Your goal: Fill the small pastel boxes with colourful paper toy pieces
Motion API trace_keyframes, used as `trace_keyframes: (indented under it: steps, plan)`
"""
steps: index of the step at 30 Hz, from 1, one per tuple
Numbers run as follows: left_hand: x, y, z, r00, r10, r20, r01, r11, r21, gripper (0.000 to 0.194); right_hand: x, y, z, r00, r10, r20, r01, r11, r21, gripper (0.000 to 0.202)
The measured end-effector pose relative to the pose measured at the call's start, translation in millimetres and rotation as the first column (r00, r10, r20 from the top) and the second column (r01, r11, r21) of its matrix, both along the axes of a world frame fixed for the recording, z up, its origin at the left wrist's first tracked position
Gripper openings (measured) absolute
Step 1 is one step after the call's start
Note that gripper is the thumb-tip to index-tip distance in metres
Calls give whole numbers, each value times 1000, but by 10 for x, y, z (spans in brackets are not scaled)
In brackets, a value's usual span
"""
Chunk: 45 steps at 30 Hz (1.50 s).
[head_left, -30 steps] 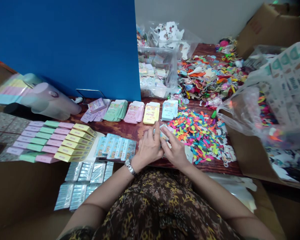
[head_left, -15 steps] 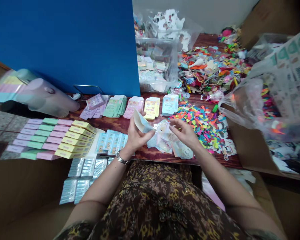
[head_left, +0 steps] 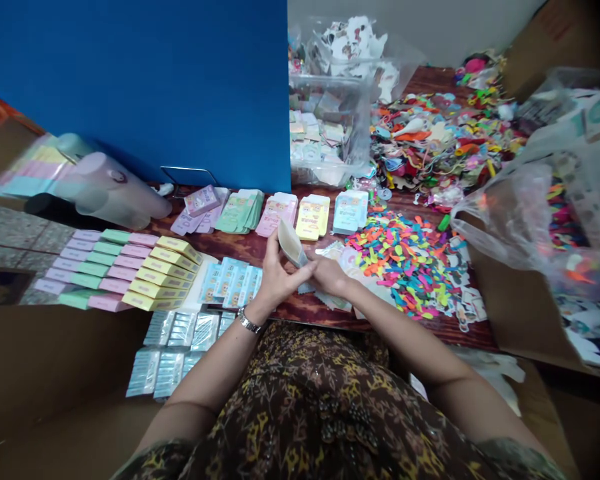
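Note:
A small light-blue carton (head_left: 291, 241) stands tilted in my left hand (head_left: 279, 272), its pale inner side facing up. The left fingers and thumb are wrapped round it. At the carton's lower right end is my right hand (head_left: 329, 275), fingers drawn together against it; what they pinch is hidden. Beneath and beyond the right hand lie printed clear packets (head_left: 335, 252), partly covered by the wrist. Several flat light-blue cartons (head_left: 349, 211) are stacked just behind, beside yellow cartons (head_left: 313, 217) and pink cartons (head_left: 276, 213).
Colourful small pieces (head_left: 410, 257) are heaped to the right. Filled yellow boxes (head_left: 167, 273) and blue boxes (head_left: 233, 281) stand in rows at left. Behind are a clear plastic bin (head_left: 355, 137) and a blue panel (head_left: 180, 80). A plastic bag (head_left: 495, 207) edges the right side.
My right hand has moved left from the clear packets to the carton's end, its fingers drawing together. My left hand still holds the carton, now tipped more upright. The view has shifted slightly.

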State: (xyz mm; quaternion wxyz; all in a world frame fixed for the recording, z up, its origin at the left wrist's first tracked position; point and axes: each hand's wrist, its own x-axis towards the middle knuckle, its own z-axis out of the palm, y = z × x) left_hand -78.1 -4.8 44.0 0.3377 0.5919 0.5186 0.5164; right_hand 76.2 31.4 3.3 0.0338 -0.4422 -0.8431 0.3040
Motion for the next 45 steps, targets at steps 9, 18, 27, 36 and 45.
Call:
trace_keyframes:
  steps: [9,18,27,36,45]
  plan:
    - [10,-11,-150,933,98,-346,-67,993,100,78,642,90,625,350,-472,-809,670,730,-136,21]
    - [215,-53,-186,834,78,-546,1,990,142,66,698,-184,882,780,-206,-590,468,819,332,17]
    - [337,-123,-206,790,-28,-613,127,985,118,64,515,-309,658,904,-112,-413,273,895,353,28]
    - [374,-56,-253,792,-28,-610,134,983,128,69,1669,-498,552,746,-542,-387,663,661,352,24]
    - [456,-57,-287,780,-85,-620,173,982,82,70,2918,-949,-63,546,-782,301,757,614,221,24]
